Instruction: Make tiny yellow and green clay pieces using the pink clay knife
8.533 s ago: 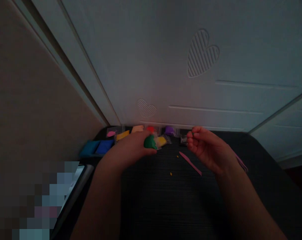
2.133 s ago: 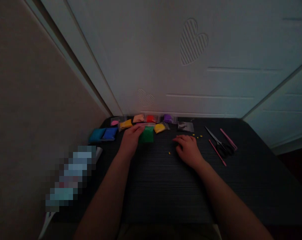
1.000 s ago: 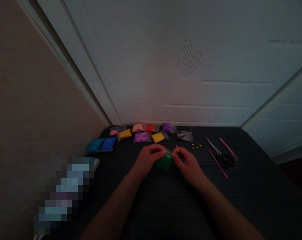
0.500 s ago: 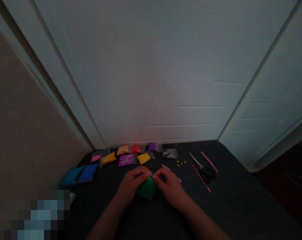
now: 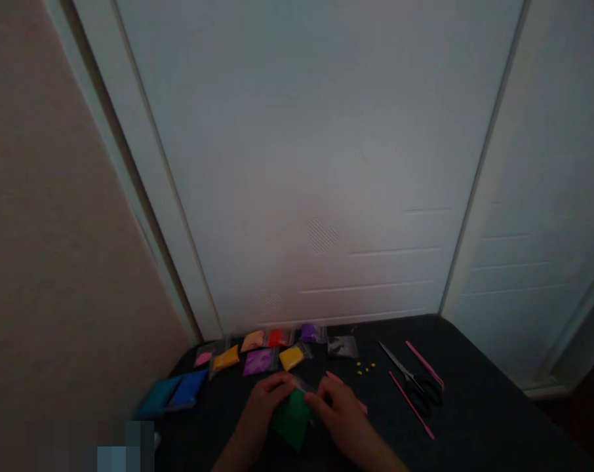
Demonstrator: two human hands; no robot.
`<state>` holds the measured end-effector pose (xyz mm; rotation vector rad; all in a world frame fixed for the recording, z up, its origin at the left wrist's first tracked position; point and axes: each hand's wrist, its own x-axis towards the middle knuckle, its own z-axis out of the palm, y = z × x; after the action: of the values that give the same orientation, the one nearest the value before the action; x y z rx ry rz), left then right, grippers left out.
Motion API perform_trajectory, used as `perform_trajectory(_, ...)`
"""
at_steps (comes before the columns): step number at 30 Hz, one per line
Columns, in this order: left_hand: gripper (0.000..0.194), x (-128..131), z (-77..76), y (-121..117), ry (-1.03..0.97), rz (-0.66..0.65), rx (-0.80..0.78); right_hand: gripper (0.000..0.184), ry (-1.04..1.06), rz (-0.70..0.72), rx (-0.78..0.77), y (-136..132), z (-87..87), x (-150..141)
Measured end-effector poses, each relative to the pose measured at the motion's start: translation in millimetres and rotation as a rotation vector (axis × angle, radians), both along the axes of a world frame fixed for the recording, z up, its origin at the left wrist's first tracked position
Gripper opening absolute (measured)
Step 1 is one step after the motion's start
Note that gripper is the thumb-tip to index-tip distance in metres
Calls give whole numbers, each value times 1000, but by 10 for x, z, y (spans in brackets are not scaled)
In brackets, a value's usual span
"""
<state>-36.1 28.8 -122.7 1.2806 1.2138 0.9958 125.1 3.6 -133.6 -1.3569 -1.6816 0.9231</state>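
Between my two hands is a small clear bag of green clay-like material (image 5: 292, 419), its clear top edge pointing away from me. My left hand (image 5: 262, 406) is closed, thumb and fingers pinching the bag's upper left side. On the upper right side, my right hand (image 5: 339, 410) pinches it with thumb and curled forefinger. A pink tool (image 5: 362, 406) lies on the table, partly hidden behind my right hand. Several tiny yellow pieces (image 5: 366, 368) are scattered just beyond that hand.
Bags of coloured material, such as a yellow bag (image 5: 291, 358) and a magenta bag (image 5: 258, 361), line the back of the dark table. Blue bags (image 5: 187, 390) lie at left. Scissors (image 5: 410, 377) and slim pink tools (image 5: 411, 405) are at right. A white panelled surface (image 5: 297, 164) rises behind.
The view has tilted up, so the table and hands sit lower in the picture. Both hands still grip the green bag, and my right hand has shifted slightly away from my left along its top.
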Motion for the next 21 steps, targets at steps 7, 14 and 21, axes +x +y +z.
perform_trajectory(7, 39, -753, -139, 14, 562, 584, 301, 34, 182, -116, 30, 197, -174, 122)
perform_trajectory(14, 30, -955, -613, 27, 1171, 304, 522, 40, 269, -244, 71, 325, -260, 228)
perform_trajectory(21, 36, -779, -631, -4, 1360, 414, 626, 41, 194, -277, 166, 254, -223, 230)
